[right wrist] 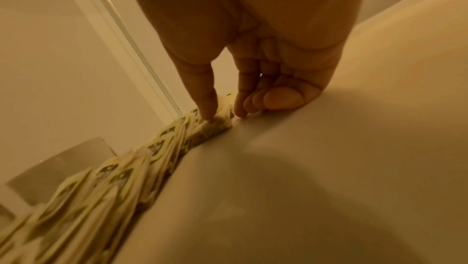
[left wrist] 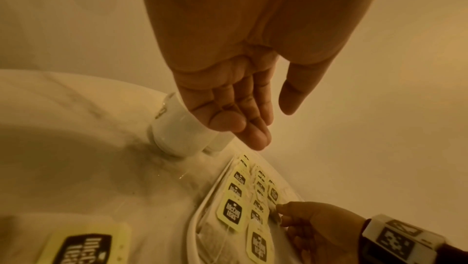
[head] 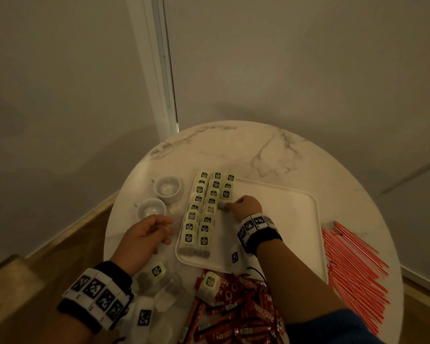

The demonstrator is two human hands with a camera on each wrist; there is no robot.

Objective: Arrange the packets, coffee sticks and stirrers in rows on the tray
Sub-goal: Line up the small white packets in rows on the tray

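A white tray [head: 283,219] lies on the round marble table [head: 233,150]. Three rows of yellow-tagged tea bags [head: 204,209] fill its left side; the third row is short. My right hand [head: 230,206] pinches a tea bag [head: 222,206] at the near end of that short row. In the right wrist view the thumb and forefinger of the right hand [right wrist: 224,117] close on this tea bag [right wrist: 217,127] against the tray floor [right wrist: 303,168]. My left hand [head: 164,232] hovers left of the tray, fingers relaxed and holding nothing [left wrist: 274,126].
Loose tea bags [head: 157,269] lie near the front edge beside a heap of red coffee sticks [head: 246,316]. Red-and-white stirrers [head: 353,269] are piled right of the tray. Two white cups [head: 168,186] [head: 150,209] stand left of the tray. A wall corner rises behind the table.
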